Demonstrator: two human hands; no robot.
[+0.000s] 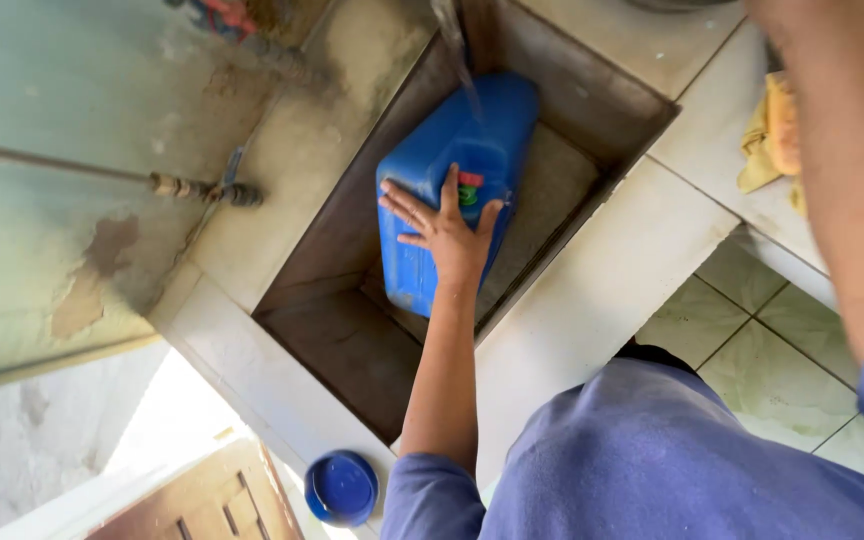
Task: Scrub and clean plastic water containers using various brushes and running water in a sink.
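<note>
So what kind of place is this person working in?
Probably a home washing area or utility corner. A deep concrete sink is built into a tiled counter, water streams down onto a blue plastic jerrycan steadied by the left hand, and a pipe runs along the stained wall.

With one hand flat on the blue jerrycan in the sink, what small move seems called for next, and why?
Probably just keep the left hand pressing the blue jerrycan steady. A thin stream of water falls onto its top near the hand, and the can stands tilted in the sink, so it could shift. The right hand is out of view.
</note>
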